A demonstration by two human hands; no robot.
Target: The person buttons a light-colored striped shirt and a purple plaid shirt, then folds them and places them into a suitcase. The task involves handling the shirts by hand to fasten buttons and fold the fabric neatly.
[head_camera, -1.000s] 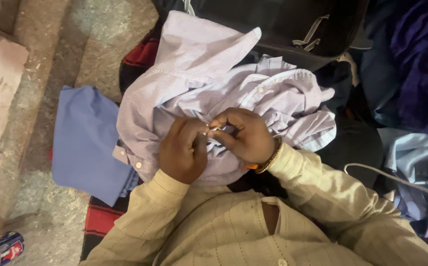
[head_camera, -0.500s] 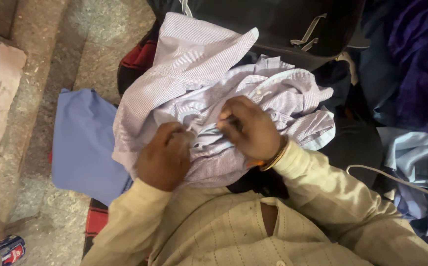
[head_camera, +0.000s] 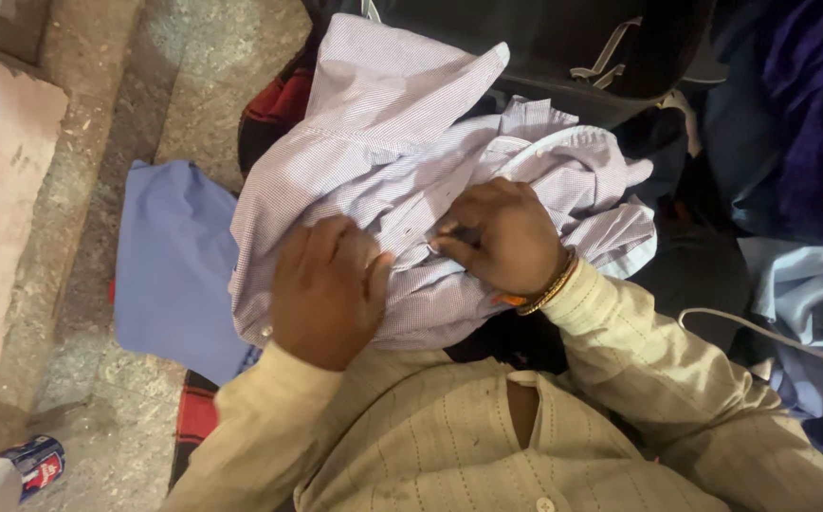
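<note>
Concrete floor [head_camera: 99,114] beneath; left hand [head_camera: 326,289] flat on striped shirt [head_camera: 383,142], right hand [head_camera: 502,237] grip pinching its fabric.

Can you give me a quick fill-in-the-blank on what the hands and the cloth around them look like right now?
1. Both hands rest on a crumpled pale ____ striped shirt.
2. The right hand wears a bangle on its ____.
3. The folded blue cloth lies to the ____ of the left hand.
4. A small can stands on the ____ floor.

Missing words: lilac; wrist; left; concrete
</note>
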